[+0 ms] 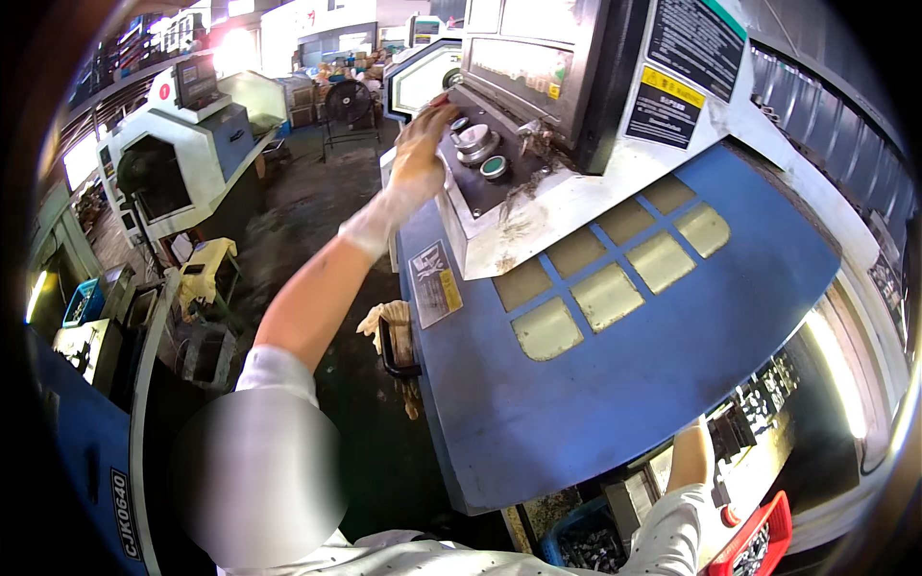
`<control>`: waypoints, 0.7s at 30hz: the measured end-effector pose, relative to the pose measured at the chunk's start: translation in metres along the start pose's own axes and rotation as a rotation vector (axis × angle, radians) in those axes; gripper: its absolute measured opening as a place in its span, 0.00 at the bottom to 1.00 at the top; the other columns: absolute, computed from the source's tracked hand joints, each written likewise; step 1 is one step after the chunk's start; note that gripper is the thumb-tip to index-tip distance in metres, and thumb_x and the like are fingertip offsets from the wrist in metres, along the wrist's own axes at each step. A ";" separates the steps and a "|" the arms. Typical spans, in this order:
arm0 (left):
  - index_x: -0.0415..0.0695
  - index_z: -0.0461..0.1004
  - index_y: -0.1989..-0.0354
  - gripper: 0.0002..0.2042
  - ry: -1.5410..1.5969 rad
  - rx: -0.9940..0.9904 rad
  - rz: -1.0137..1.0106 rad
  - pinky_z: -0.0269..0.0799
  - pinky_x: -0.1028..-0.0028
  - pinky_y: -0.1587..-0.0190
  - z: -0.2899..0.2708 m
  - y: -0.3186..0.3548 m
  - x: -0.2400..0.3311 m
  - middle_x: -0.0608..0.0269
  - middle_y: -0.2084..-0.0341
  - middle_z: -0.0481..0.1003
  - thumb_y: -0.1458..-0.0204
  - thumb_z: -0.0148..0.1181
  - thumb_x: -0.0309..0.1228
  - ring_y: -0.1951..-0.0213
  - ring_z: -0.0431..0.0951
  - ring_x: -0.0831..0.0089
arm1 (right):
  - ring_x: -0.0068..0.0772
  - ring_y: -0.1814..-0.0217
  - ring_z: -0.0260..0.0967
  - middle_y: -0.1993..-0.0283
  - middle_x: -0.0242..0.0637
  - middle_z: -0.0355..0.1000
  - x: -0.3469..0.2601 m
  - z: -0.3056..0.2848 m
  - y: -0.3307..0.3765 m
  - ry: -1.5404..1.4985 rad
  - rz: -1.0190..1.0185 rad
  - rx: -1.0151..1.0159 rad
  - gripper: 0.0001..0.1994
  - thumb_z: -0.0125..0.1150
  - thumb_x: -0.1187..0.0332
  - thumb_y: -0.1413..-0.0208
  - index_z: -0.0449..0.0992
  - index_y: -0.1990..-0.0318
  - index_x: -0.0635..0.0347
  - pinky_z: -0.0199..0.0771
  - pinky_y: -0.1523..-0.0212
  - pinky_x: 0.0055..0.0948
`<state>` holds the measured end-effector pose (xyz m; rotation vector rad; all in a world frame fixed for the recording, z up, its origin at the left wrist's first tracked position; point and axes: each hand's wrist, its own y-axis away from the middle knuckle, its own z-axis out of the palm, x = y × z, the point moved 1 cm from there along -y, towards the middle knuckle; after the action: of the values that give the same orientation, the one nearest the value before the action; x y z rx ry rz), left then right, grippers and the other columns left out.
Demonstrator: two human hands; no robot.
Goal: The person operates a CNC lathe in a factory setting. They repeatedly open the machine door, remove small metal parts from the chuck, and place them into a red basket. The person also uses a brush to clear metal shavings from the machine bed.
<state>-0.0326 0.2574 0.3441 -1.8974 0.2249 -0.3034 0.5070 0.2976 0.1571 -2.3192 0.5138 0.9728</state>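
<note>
My left hand [421, 158], in a pale, stained glove, reaches up to the slanted control panel [485, 199] of a machine. Its fingers stretch along the panel's left edge, close to a red part at the top; the fingertips are partly out of clear sight. Beside them sit a round metal knob [474, 142] and a green push button [494, 168]. My right forearm [691, 457] goes under the lower edge of the blue sliding door [615, 384], which has several small window panes. The door hides my right hand, so its fingers do not show.
Below the door stand a blue bin [588, 538] of metal parts and a red bin [768, 538] with more parts. A cloth glove [387, 322] hangs by the black door handle [396, 350]. Another machine [182, 144], a floor fan [349, 104] and a yellow-covered stool [206, 269] stand to the left.
</note>
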 end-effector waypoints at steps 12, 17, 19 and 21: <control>0.43 0.56 0.49 0.31 0.213 -0.005 -0.134 0.57 0.65 0.52 -0.022 0.044 0.126 0.49 0.57 0.61 0.64 0.61 0.35 0.53 0.61 0.55 | 0.39 0.64 0.67 0.66 0.42 0.68 0.018 0.068 0.014 -0.386 0.153 0.052 0.20 0.60 0.67 0.64 0.65 0.59 0.54 0.67 0.63 0.35; 0.43 0.55 0.49 0.35 0.026 -0.126 0.007 0.59 0.64 0.53 -0.031 0.033 0.128 0.48 0.55 0.61 0.68 0.63 0.41 0.53 0.61 0.55 | 0.26 0.63 0.64 0.65 0.34 0.66 -0.009 0.057 0.130 -1.148 0.331 -0.592 0.13 0.51 0.69 0.53 0.66 0.60 0.62 0.65 0.64 0.25; 0.43 0.54 0.48 0.36 -0.006 -0.232 0.028 0.59 0.64 0.53 -0.044 0.030 0.117 0.48 0.55 0.61 0.67 0.62 0.42 0.52 0.61 0.54 | 0.27 0.59 0.62 0.60 0.34 0.66 -0.051 -0.015 0.205 -0.937 0.292 -0.879 0.13 0.50 0.66 0.52 0.66 0.58 0.60 0.63 0.60 0.28; 0.44 0.50 0.46 0.37 -0.018 -0.297 0.102 0.57 0.64 0.52 -0.053 0.030 0.094 0.47 0.53 0.60 0.65 0.61 0.41 0.51 0.60 0.54 | 0.26 0.57 0.61 0.59 0.33 0.65 -0.055 -0.060 0.262 -0.948 0.185 -1.072 0.15 0.49 0.64 0.50 0.65 0.56 0.60 0.61 0.57 0.26</control>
<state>0.0393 0.1711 0.3421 -2.1722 0.3699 -0.1919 0.3610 0.0662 0.1409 -2.1600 -0.2935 2.6908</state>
